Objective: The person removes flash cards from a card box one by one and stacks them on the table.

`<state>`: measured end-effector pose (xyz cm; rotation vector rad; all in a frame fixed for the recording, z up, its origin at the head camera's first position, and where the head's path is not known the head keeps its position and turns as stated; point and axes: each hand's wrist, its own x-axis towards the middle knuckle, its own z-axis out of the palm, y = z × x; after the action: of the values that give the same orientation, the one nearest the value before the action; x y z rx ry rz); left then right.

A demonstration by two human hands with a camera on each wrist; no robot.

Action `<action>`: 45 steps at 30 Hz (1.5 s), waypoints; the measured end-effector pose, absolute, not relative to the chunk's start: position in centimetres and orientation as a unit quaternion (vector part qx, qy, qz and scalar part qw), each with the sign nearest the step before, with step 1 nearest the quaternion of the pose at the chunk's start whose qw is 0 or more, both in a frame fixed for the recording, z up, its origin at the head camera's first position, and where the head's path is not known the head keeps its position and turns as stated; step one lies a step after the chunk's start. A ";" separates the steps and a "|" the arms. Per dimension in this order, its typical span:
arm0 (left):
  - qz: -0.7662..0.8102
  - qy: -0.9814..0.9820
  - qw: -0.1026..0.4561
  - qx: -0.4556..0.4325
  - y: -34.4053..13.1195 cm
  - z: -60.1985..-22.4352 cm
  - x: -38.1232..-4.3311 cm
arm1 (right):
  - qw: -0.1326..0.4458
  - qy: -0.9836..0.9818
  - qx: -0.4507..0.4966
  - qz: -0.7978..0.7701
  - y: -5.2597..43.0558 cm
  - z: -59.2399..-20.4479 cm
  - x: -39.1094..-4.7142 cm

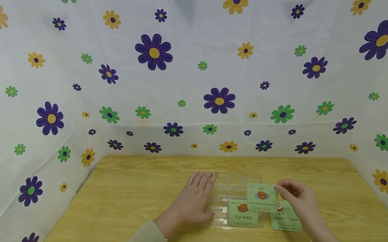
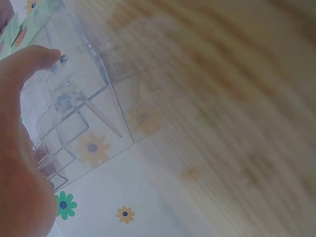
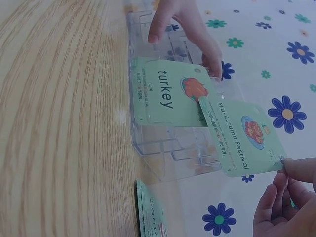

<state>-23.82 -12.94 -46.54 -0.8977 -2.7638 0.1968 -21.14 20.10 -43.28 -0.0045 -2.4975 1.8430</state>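
Slippage seems the likeliest trouble: the pale-green, round-cornered Mid-Autumn Festival card (image 1: 262, 200), pinched only by its upper right corner in the right hand (image 1: 299, 201), could twist loose, or snag on the pale-green turkey card (image 1: 242, 219) if lowered askew. It is held up between both hands, well in from the wooden bench's (image 1: 132, 192) far edge. The left hand (image 1: 194, 198), fingers straight, rests at the left side of the clear plastic holder (image 1: 221, 204).
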 end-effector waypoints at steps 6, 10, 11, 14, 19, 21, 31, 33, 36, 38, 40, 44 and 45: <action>0.062 -0.944 0.108 -0.304 -13.0 -46.6 -23.7 | 0.020 -0.809 -0.005 0.588 20.6 -43.7 -21.1; 0.057 -0.943 0.110 -0.308 -12.9 -46.7 -23.7 | 0.016 -0.813 -0.016 0.581 21.0 -44.0 -21.1; 0.057 -0.943 0.111 -0.308 -12.9 -46.7 -23.7 | 0.017 -0.814 -0.016 0.581 21.1 -44.0 -21.1; 0.060 -0.943 0.114 -0.308 -12.9 -46.7 -23.7 | 0.020 -0.815 -0.017 0.579 21.3 -44.0 -21.2; 0.065 -0.940 0.126 -0.310 -13.0 -46.8 -23.9 | 0.025 -0.816 -0.010 0.578 21.7 -43.9 -21.2; 0.064 -0.939 0.131 -0.313 -13.0 -46.8 -24.0 | 0.025 -0.814 -0.009 0.580 21.8 -43.9 -21.1; 0.067 -0.938 0.134 -0.313 -13.1 -46.9 -23.9 | 0.039 -0.802 -0.004 0.596 22.3 -44.2 -21.0; 0.067 -0.938 0.133 -0.312 -13.1 -46.9 -23.9 | 0.038 -0.802 -0.005 0.596 22.5 -44.3 -21.0; 0.065 -0.939 0.128 -0.312 -13.1 -46.9 -23.9 | 0.041 -0.804 -0.008 0.593 22.7 -44.4 -21.0; 0.063 -0.940 0.124 -0.311 -13.1 -46.9 -23.9 | 0.041 -0.806 -0.010 0.590 22.8 -44.5 -21.0; 0.062 -0.941 0.120 -0.310 -13.1 -46.9 -23.9 | 0.042 -0.807 -0.012 0.590 23.0 -44.6 -21.1; 0.063 -0.943 0.115 -0.307 -13.0 -46.8 -23.9 | 0.034 -0.805 -0.017 0.592 23.4 -44.7 -21.1; 0.063 -0.943 0.115 -0.307 -13.0 -46.8 -23.9 | 0.033 -0.804 -0.018 0.594 23.5 -44.8 -21.1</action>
<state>-23.90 -13.04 -46.80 -0.8992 -2.7626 0.1846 -21.10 23.51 -44.77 -0.0567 -2.4738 1.8270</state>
